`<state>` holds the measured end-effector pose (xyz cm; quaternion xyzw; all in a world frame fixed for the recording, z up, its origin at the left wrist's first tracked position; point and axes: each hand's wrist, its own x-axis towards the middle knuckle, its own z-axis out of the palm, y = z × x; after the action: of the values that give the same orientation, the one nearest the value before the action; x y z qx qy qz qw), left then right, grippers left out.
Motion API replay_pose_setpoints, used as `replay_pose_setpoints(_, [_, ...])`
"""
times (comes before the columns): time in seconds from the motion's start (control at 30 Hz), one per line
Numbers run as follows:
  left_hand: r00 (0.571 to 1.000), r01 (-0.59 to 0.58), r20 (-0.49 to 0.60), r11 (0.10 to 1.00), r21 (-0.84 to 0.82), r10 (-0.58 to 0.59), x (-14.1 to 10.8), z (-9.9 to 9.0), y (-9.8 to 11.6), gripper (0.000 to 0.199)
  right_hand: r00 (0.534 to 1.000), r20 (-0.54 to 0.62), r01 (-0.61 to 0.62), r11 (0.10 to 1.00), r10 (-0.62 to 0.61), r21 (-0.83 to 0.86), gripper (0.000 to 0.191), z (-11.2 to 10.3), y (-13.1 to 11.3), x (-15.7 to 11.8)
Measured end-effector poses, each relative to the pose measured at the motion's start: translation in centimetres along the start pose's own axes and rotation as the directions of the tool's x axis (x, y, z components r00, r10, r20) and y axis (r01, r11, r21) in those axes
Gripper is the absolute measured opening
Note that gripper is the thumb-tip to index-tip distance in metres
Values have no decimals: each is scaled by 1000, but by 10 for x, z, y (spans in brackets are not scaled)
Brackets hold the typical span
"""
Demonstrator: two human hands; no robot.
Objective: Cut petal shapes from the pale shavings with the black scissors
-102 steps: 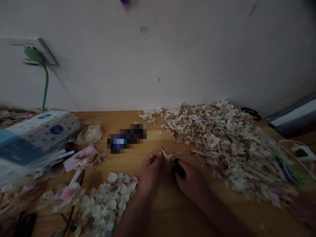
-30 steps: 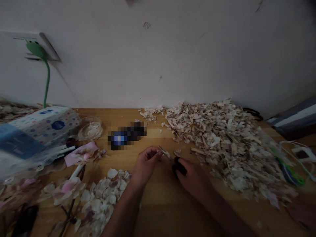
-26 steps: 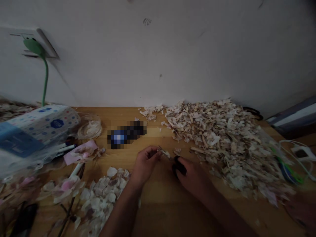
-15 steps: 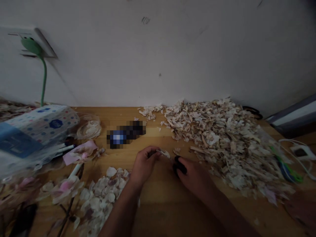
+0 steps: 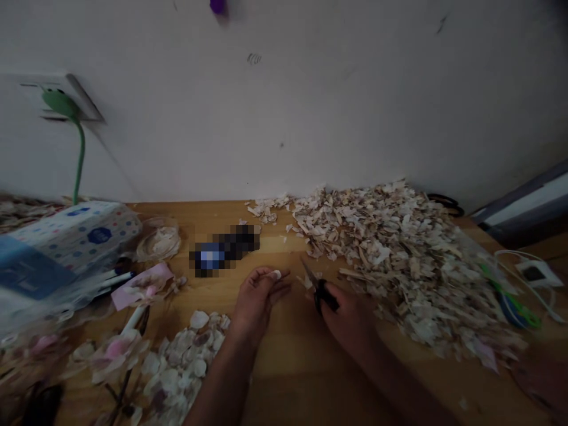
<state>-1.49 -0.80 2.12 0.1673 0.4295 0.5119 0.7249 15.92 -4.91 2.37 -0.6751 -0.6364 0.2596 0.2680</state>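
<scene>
My left hand [image 5: 256,297] is above the wooden table, pinching a small whitish petal-like piece [image 5: 277,275] between thumb and fingers. In my right hand [image 5: 350,316] are scissors with black handles [image 5: 320,291], their pointed blades aimed away from me and to the left. A pale scrap [image 5: 306,280] shows beside the blades. Left of my left forearm lies a pile of rounded whitish petals [image 5: 189,349], some with purplish middles. A large heap of cut, dry-looking pale scraps [image 5: 377,231] spreads to the right of my right hand.
At left are a patterned tissue pack [image 5: 95,228], pens [image 5: 118,278], artificial-looking pink-centred flowers [image 5: 116,349] and a clear round container [image 5: 158,239]. A pixelated dark object [image 5: 226,248] lies mid-table. A green cable [image 5: 80,154] hangs from a wall socket; a white cable [image 5: 544,275] is at right.
The scissors have moved clear of the piece, and their blades now show. The piece in my left hand looks smaller and sits nearer the fingertips. The view has tilted slightly upward.
</scene>
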Motion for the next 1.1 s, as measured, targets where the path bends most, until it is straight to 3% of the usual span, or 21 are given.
replay_pose_setpoints(0.23, [998,-49,29,995,-84,51,-3,4,-1,20,997,69,51,973,-36,-226,24,13,3,-6])
replay_pose_setpoints(0.37, [995,-85,48,992,-91,90,0,2,-5,19,996,12,90,974,-89,-209,25,14,2,-7])
replay_pose_setpoints(0.53, [1000,-22,-23,993,-114,20,2,-1,-3,22,996,-40,74,982,-83,-174,18,17,1,-6])
replay_pose_setpoints(0.67, [999,-6,-49,992,-129,0,0,1,0,22,997,-12,68,975,-72,-214,17,17,1,-5])
replay_pose_setpoints(0.87, [1000,-6,21,992,-124,8,-3,3,-2,19,997,10,79,963,-79,-257,27,19,5,-7])
replay_pose_setpoints(1.1, [1000,-16,-12,982,-186,14,-1,1,-7,15,997,67,58,972,-44,-227,27,16,-1,-10])
